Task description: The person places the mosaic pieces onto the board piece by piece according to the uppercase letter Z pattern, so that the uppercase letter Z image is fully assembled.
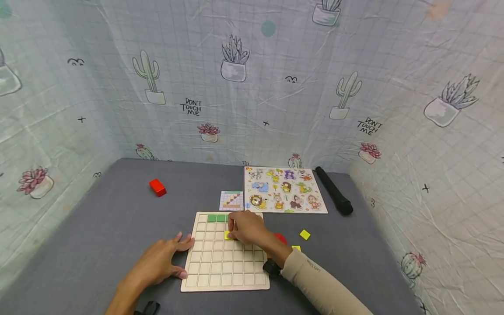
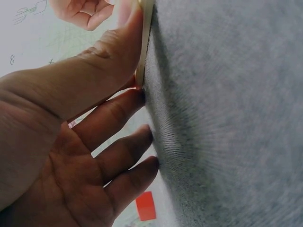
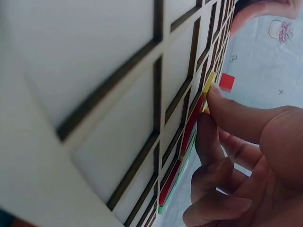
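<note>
A pale wooden grid board [image 1: 220,267] lies on the grey table. My left hand [image 1: 159,260] rests at its left edge, thumb and a fingertip touching the side, fingers spread. In the left wrist view the thumb [image 2: 104,59] lies against the board's edge [image 2: 144,52]. My right hand [image 1: 248,227] is over the upper part of the board. Its thumb and index finger pinch a yellow square tile [image 3: 208,82] at the grid surface. Green tiles [image 1: 216,218] fill cells in the top row. Red tiles [image 3: 191,120] sit in cells near the pinched one, mostly hidden in the head view.
Behind the board lie a small pattern card [image 1: 231,201] and an animal picture board [image 1: 285,190], with a black microphone [image 1: 334,191] beside it. A red block [image 1: 158,187] lies at back left. Right of the board are a loose yellow tile [image 1: 305,235] and a red piece [image 1: 281,238].
</note>
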`<control>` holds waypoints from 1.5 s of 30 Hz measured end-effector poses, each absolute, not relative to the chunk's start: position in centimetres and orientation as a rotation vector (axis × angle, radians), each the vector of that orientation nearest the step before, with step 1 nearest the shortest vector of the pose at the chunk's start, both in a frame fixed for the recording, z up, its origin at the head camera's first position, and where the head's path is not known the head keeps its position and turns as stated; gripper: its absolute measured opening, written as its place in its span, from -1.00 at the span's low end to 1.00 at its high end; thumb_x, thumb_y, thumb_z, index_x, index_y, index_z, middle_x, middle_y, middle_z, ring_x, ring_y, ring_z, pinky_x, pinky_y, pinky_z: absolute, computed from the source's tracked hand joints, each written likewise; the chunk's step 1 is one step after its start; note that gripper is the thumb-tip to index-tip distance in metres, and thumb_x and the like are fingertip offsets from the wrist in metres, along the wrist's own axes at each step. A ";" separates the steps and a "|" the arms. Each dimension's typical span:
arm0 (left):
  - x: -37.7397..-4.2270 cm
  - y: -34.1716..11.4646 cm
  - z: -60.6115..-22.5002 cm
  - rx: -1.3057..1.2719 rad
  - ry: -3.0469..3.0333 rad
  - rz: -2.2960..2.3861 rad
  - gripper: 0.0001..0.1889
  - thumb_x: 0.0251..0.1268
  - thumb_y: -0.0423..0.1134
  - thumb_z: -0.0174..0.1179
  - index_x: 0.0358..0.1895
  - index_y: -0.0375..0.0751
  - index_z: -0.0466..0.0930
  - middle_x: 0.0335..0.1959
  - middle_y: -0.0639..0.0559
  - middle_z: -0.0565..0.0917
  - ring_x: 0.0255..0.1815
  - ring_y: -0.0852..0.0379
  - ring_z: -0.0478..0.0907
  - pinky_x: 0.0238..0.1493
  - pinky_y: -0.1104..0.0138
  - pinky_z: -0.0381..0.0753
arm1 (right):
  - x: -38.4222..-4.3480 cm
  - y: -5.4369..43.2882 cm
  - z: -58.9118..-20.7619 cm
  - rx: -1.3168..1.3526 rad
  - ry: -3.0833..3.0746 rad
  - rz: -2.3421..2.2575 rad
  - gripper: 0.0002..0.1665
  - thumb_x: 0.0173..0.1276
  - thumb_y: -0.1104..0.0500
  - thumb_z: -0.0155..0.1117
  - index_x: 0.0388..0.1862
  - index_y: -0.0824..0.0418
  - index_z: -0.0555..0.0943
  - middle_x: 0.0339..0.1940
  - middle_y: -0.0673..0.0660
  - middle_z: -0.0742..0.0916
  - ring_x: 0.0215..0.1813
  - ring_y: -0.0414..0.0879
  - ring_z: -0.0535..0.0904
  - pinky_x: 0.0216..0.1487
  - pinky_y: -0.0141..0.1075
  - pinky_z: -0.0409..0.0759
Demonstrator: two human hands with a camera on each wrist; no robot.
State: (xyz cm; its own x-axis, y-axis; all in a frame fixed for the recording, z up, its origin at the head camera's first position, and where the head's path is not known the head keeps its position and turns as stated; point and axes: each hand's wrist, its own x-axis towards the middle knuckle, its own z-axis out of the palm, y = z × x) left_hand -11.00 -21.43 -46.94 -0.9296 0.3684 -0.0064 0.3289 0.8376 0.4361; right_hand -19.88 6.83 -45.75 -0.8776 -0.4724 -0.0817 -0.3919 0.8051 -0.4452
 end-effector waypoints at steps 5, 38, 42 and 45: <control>-11.0 -21.4 -46.9 0.551 2.921 0.657 0.01 -0.34 0.12 0.69 0.43 0.01 0.63 0.42 -0.40 0.58 0.31 -0.44 0.64 0.16 -0.19 0.64 | -20.0 7.0 -45.7 -0.695 2.789 -0.629 -0.76 0.29 0.02 0.63 -0.29 -0.04 0.67 -0.49 -0.16 0.63 -0.45 -0.26 0.52 -0.38 -0.32 0.49; -11.1 -21.5 -46.6 0.541 2.900 0.675 0.01 -0.33 0.09 0.70 0.43 -0.01 0.63 0.44 -0.39 0.56 0.34 -0.47 0.60 0.20 -0.23 0.61 | -18.2 19.7 -44.6 -0.400 2.741 -0.934 -0.75 0.32 0.16 0.60 -0.08 0.09 0.72 -0.37 -0.03 0.69 -0.39 -0.13 0.57 -0.30 -0.24 0.58; -11.1 -21.5 -46.7 0.539 2.901 0.684 0.01 -0.33 0.08 0.70 0.43 -0.02 0.63 0.44 -0.37 0.57 0.36 -0.47 0.59 0.23 -0.23 0.59 | -17.7 20.9 -44.8 -0.363 2.760 -0.848 -0.71 0.23 0.13 0.67 -0.14 0.05 0.73 -0.39 -0.05 0.67 -0.37 -0.14 0.55 -0.26 -0.24 0.55; -11.1 -21.6 -46.7 0.547 2.909 0.677 0.00 -0.33 0.08 0.71 0.43 -0.03 0.64 0.43 -0.38 0.58 0.34 -0.47 0.60 0.22 -0.23 0.60 | -17.4 21.4 -45.0 -0.342 2.751 -0.806 -0.67 0.15 0.13 0.72 -0.19 0.04 0.72 -0.42 -0.04 0.65 -0.36 -0.12 0.53 -0.27 -0.24 0.52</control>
State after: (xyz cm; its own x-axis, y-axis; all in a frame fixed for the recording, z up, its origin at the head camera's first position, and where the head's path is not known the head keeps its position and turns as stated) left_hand -11.08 -21.58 -46.69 -0.9297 0.3678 -0.0205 0.3209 0.8359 0.4452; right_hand -17.44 21.39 -45.01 -0.9403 -0.2922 -0.1747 -0.1518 0.8192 -0.5531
